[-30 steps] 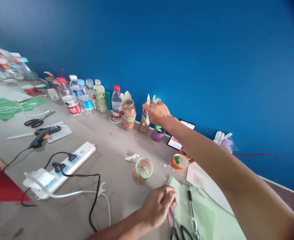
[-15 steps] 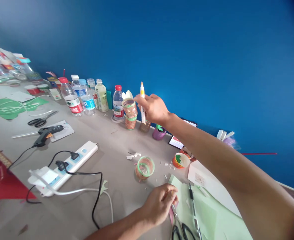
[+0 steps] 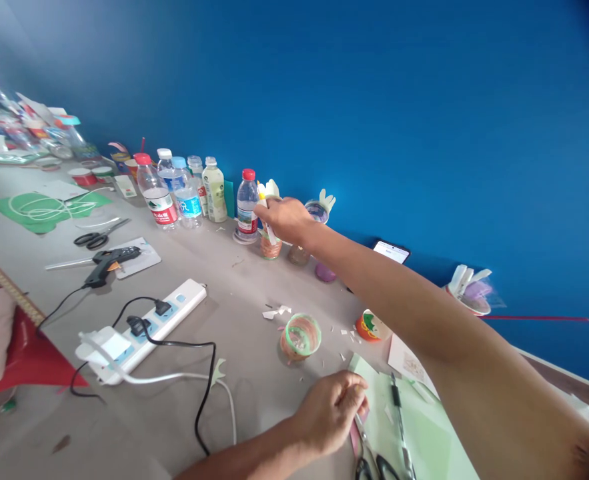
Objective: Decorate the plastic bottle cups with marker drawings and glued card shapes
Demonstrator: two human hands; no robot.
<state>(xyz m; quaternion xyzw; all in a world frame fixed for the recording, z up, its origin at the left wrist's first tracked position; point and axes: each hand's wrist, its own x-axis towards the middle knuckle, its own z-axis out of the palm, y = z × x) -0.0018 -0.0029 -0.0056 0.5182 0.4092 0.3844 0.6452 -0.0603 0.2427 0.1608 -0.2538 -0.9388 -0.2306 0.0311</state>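
Note:
My right hand (image 3: 290,221) reaches far out over the table, closed on a white marker pen (image 3: 271,235) with a yellow-orange tip pointing up. It covers much of a brown painted bottle-bottom cup stack (image 3: 271,249) with a pale cutout at its top; whether it touches the stack I cannot tell. Near the front, my left hand (image 3: 330,412) is closed, fingertips pinched together; what they hold, if anything, is hidden. Scissors (image 3: 365,445) with black handles lie just below it, beside a pink strip. A green-rimmed clear cup (image 3: 301,337) stands ahead of it.
Several plastic bottles (image 3: 190,200) stand along the blue wall. A white power strip (image 3: 149,331) with trailing cables, a glue gun (image 3: 107,265) and other scissors (image 3: 99,237) lie left. A phone (image 3: 391,251), an orange cup (image 3: 368,325) and a pen (image 3: 400,413) are on the right.
My right hand has moved left with the marker, from the second painted cup to the brown stack beside the red-capped bottle. My left hand keeps its pinch. The view has shifted slightly left.

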